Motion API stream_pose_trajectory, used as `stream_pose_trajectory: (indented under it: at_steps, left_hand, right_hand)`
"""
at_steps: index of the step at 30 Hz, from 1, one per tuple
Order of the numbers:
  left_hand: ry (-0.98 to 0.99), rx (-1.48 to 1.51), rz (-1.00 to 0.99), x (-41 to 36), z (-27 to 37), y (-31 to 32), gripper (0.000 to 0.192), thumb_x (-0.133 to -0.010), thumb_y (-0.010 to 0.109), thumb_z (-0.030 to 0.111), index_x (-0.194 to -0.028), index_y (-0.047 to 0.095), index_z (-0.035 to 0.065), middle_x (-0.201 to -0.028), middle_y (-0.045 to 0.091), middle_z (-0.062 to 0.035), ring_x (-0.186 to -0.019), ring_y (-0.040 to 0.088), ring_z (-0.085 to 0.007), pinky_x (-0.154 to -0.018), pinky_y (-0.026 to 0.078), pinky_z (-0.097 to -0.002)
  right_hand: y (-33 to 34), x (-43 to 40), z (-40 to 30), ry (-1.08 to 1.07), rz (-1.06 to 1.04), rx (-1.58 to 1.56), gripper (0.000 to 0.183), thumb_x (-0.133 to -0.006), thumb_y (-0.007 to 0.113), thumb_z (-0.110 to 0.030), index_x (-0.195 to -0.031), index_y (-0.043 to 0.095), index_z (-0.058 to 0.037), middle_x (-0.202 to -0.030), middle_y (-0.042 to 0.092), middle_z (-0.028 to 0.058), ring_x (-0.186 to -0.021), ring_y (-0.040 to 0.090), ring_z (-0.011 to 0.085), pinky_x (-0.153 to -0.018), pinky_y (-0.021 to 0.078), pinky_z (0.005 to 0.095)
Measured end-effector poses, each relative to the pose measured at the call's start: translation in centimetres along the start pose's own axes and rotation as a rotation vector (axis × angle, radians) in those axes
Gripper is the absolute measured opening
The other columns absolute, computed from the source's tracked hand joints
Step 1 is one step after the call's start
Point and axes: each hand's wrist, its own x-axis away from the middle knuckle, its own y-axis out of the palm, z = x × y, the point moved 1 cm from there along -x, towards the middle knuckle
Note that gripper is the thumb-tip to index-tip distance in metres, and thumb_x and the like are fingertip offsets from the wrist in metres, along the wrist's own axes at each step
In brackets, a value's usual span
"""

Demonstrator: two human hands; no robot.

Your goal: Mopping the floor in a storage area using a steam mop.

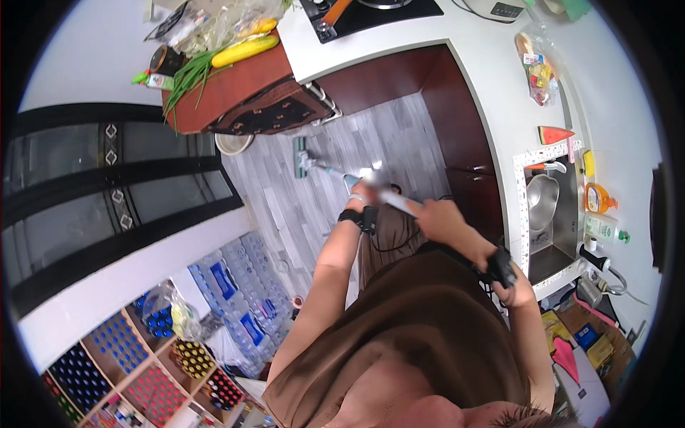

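A sponge mop's light pole (398,204) slants from my body down to the left, and its green head (300,158) rests on the grey wood-look floor (283,214). My left hand (364,191) is closed around the pole lower down. Higher up, near its end, my right hand (440,218) grips the same pole. A blurred pale patch covers the part of the pole between my hands. Black devices are strapped to both wrists.
A whitish basin (234,143) stands by the red-brown table (230,99) and the sliding door (160,187). Dark red cabinets (465,134) border the floor under the white counter (481,69). Packs of bottled water (241,289) stand at lower left; a dark cord lies near my legs.
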Motion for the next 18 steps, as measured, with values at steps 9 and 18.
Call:
stream_pose_trajectory:
  at_steps: [9, 18]
  left_hand:
    - [-0.284, -0.361, -0.229, -4.0, 4.5, 4.4, 0.037, -0.087, 0.033, 0.033, -0.091, 0.048, -0.0006, -0.085, 0.057, -0.0162, -0.074, 0.055, -0.0299, -0.066, 0.046, -0.0437]
    - [-0.533, -0.788, -0.54, 7.9, -10.0, 17.6, 0.035, -0.082, 0.033, 0.034, -0.084, 0.054, 0.0061, -0.077, 0.06, -0.0073, -0.062, 0.059, -0.0179, -0.054, 0.044, -0.0314]
  right_hand:
    - [-4.3, -4.4, 2.9, 0.253, -0.124, -0.003, 0.037, -0.073, 0.055, -0.019, -0.11, 0.05, -0.0161, -0.074, 0.061, 0.0133, -0.068, 0.06, 0.031, -0.061, 0.0468, 0.0401]
    - [-10.0, 13.2, 3.6, 0.758, -0.142, -0.243, 0.053, -0.065, 0.058, -0.006, -0.116, 0.049, -0.0148, -0.075, 0.057, 0.0206, -0.073, 0.056, 0.0351, -0.067, 0.0441, 0.0424]
